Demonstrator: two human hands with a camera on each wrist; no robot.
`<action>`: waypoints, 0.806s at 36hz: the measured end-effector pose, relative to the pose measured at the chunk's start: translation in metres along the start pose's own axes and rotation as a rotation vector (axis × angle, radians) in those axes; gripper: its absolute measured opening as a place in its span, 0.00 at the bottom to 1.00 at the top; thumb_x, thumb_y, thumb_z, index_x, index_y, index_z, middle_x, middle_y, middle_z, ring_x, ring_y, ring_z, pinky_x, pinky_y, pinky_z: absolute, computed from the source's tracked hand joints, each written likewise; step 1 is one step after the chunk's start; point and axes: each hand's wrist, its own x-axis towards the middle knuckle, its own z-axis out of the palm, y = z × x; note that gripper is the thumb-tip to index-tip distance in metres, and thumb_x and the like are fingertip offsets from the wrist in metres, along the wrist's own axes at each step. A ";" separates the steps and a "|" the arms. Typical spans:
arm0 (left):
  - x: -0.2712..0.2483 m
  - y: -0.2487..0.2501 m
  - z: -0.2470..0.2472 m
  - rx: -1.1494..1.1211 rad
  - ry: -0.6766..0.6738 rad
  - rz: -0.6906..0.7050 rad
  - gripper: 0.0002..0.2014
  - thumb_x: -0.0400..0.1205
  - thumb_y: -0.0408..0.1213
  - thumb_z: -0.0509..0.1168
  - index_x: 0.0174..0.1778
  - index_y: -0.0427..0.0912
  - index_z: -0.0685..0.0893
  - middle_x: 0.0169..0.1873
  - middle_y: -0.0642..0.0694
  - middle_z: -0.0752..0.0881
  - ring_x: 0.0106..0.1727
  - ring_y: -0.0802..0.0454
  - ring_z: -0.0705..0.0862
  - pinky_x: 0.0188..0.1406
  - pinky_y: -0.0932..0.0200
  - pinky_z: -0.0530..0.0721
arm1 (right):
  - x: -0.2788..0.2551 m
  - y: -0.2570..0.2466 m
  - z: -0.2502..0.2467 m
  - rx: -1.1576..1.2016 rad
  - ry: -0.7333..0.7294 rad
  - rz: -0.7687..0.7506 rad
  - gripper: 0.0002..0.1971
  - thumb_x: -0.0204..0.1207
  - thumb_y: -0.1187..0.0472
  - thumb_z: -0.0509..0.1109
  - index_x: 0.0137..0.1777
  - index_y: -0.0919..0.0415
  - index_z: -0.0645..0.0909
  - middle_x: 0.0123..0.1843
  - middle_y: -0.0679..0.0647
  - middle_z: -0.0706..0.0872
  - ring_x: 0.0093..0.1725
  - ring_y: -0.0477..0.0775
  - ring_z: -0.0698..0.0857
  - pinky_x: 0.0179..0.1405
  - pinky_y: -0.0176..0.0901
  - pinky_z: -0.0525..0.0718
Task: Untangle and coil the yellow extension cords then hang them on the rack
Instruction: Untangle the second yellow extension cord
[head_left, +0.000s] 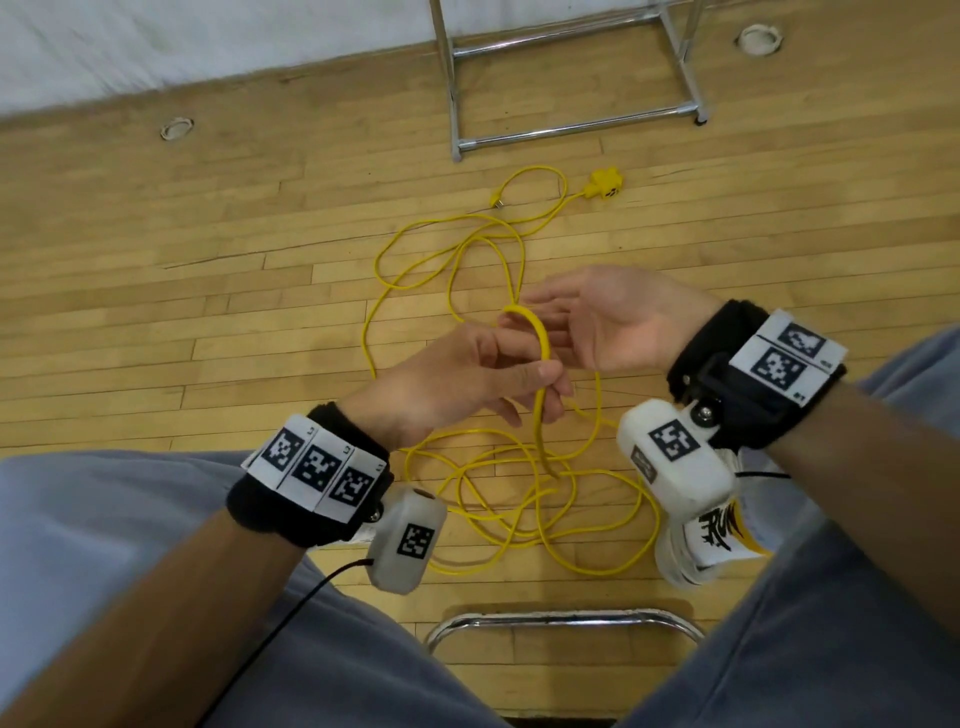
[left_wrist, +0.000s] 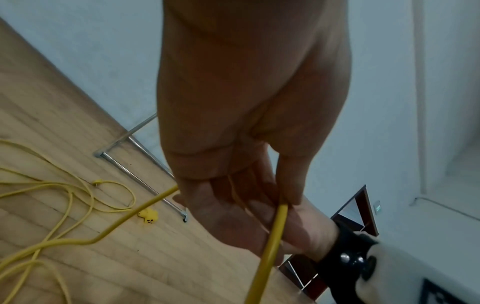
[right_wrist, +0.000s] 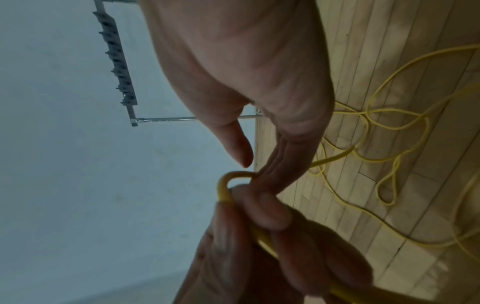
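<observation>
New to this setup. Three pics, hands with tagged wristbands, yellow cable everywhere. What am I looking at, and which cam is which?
No robot here: a person wears three cameras. The wide picture comes from the head and looks down at both hands; the other two come from the wrists and look along each hand. The checkered squares on the wristbands are printed marker tags.

On the wooden floor lies a tangled yellow extension cord, with its socket block near the foot of a metal rack.

The left hand pinches a raised loop of the cord between thumb and fingers. The right hand is open, palm up, fingers straight and reaching to that loop. Nothing is coiled or hung yet.
</observation>
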 end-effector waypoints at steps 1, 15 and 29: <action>0.000 0.000 0.000 -0.004 -0.002 -0.012 0.11 0.89 0.39 0.64 0.52 0.37 0.89 0.42 0.40 0.91 0.47 0.47 0.86 0.47 0.52 0.83 | 0.000 0.003 0.000 -0.010 0.003 -0.006 0.07 0.86 0.64 0.66 0.51 0.67 0.84 0.43 0.58 0.93 0.37 0.52 0.92 0.38 0.40 0.91; 0.011 0.005 -0.023 -0.856 0.336 -0.245 0.11 0.87 0.35 0.55 0.56 0.36 0.81 0.47 0.39 0.89 0.51 0.40 0.91 0.57 0.46 0.91 | -0.011 0.000 0.005 -0.017 -0.181 -0.146 0.19 0.78 0.67 0.72 0.68 0.69 0.82 0.51 0.56 0.91 0.42 0.45 0.88 0.38 0.34 0.87; 0.006 0.005 -0.012 -0.329 0.408 0.157 0.09 0.89 0.34 0.63 0.53 0.33 0.87 0.42 0.44 0.93 0.38 0.54 0.90 0.38 0.62 0.86 | -0.005 0.008 0.008 -0.169 0.036 -0.183 0.09 0.89 0.61 0.65 0.52 0.64 0.84 0.41 0.57 0.91 0.40 0.55 0.89 0.37 0.44 0.91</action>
